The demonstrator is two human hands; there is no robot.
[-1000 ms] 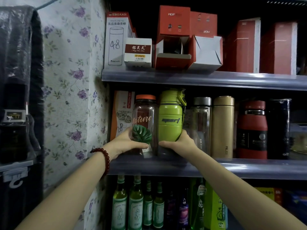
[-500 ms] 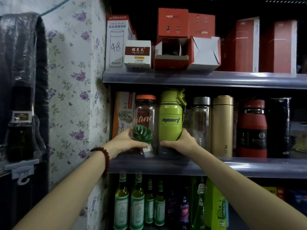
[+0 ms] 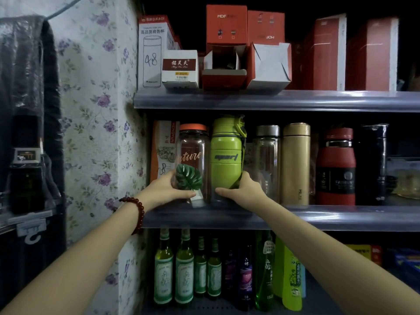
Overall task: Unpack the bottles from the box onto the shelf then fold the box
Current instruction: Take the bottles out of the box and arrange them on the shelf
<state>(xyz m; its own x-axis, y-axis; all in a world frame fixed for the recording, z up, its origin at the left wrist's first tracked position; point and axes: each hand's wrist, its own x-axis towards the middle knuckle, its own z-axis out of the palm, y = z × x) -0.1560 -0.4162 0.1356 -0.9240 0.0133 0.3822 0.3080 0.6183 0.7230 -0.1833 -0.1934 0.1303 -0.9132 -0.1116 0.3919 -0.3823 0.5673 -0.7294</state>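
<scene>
On the shelf (image 3: 341, 218), each hand grips a bottle: left hand (image 3: 162, 190), right hand (image 3: 244, 192)

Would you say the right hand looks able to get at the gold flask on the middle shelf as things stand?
Probably yes, once freed. The right hand now grips the green bottle; the gold flask stands at the shelf's front, only the clear bottle between them, nothing before it.

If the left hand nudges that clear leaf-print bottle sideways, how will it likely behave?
The clear bottle looks empty, so probably light. It is tall, so a push high up may tip it, though the green bottle close on its right would likely stop it. Its smooth wall may slip under the left hand.
</scene>
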